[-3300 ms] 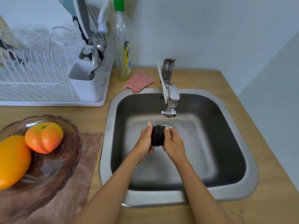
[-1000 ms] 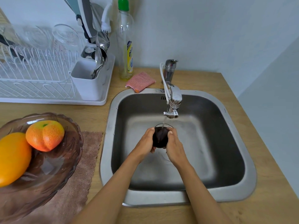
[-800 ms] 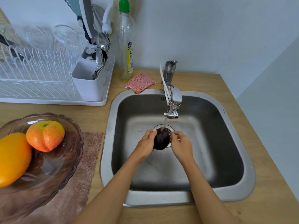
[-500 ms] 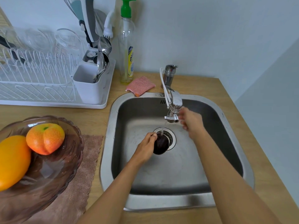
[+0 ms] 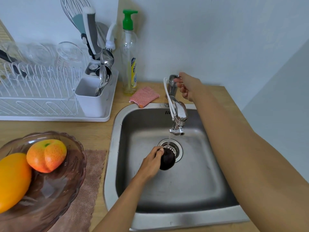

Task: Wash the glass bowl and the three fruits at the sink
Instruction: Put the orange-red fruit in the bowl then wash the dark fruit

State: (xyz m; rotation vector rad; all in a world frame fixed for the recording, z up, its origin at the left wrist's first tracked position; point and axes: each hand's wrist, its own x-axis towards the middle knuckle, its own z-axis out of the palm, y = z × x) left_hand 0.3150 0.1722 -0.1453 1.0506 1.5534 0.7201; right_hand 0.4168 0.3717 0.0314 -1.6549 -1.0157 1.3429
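My left hand (image 5: 151, 162) reaches low into the sink (image 5: 117, 148), fingers curled round the dark fruit (image 5: 167, 160), which I hold over the drain strainer (image 5: 176, 148) under a thin stream of water from the faucet (image 5: 178, 118). My right arm extends forward across the basin's right side; my right hand (image 5: 188, 86) is raised at the faucet's top, fingers curled about its handle (image 5: 173, 77). The glass bowl (image 5: 73, 173) sits on a brown cloth (image 5: 90, 190) left of the sink, holding the peach (image 5: 46, 155) and the orange fruit (image 5: 13, 180).
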